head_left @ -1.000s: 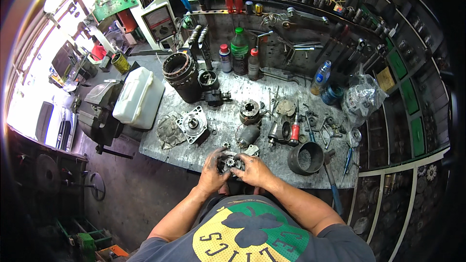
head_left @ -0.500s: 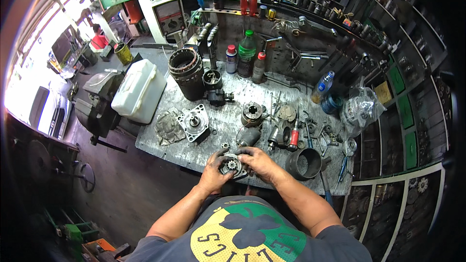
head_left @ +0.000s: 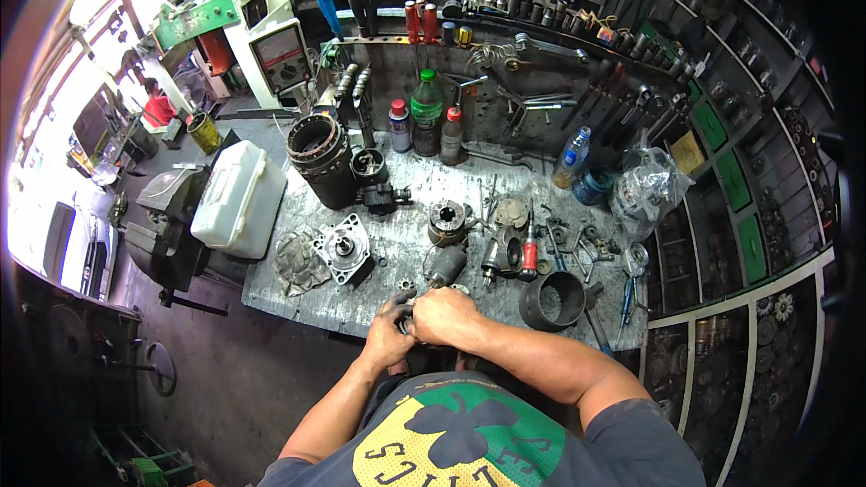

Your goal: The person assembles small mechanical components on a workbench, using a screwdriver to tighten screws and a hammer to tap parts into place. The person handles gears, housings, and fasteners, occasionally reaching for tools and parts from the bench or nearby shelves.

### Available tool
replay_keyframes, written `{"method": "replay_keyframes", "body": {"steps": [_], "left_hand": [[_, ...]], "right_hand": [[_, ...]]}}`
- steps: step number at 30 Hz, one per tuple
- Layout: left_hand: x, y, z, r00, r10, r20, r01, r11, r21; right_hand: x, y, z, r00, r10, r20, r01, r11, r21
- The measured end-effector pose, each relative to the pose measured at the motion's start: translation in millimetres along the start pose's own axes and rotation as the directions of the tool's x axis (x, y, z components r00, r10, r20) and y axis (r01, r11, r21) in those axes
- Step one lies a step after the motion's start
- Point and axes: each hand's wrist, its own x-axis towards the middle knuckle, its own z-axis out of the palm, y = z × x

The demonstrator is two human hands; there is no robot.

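Observation:
My left hand (head_left: 390, 332) is closed at the front edge of the bench, its blackened fingers curled around a metal gear housing that is almost wholly hidden now. Across it lies my right hand (head_left: 444, 316), back up and fingers curled in; whatever it grips is covered. Just beyond my knuckles sits a small metal pinion (head_left: 405, 284). A dark grey cylinder (head_left: 446, 265) lies behind my right hand, with a round slotted metal part (head_left: 446, 224) further back. To the left, a flanged housing with an upright shaft (head_left: 343, 249) rests beside a crumpled plastic bag (head_left: 300, 261).
At right stand an open metal cylinder (head_left: 552, 301), a hammer (head_left: 595, 320) and a red-handled screwdriver (head_left: 529, 252). A large wound stator (head_left: 320, 162), white plastic container (head_left: 240, 198) and bottles (head_left: 427, 113) stand behind. A bench vise (head_left: 162, 234) is at the left.
My right hand has rolled over and across the gear housing, hiding its gear, which showed between my hands before. The view has shifted, so the bench sits slightly lower and further left.

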Motion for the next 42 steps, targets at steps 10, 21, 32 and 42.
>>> {"method": "replay_keyframes", "body": {"steps": [10, 21, 32, 42], "left_hand": [[-9, -6, 3, 0.996, 0.064, -0.057, -0.066, 0.997, -0.032], [-4, -9, 3, 0.998, 0.048, -0.05, -0.049, 0.999, -0.016], [-1, 33, -8, 0.95, 0.306, -0.064, -0.289, 0.936, 0.199], [7, 90, -4, 0.987, 0.139, -0.078, -0.147, 0.984, -0.099]], "right_hand": [[-2, -5, -4, 0.998, 0.018, 0.059, -0.017, 1.0, -0.026], [4, 14, -20, 0.997, 0.049, -0.057, -0.041, 0.989, 0.144], [-43, 81, 38, 0.965, -0.232, 0.124, -0.213, -0.411, 0.886], [-43, 75, 52, 0.984, -0.009, -0.181, 0.176, 0.283, 0.943]]}}
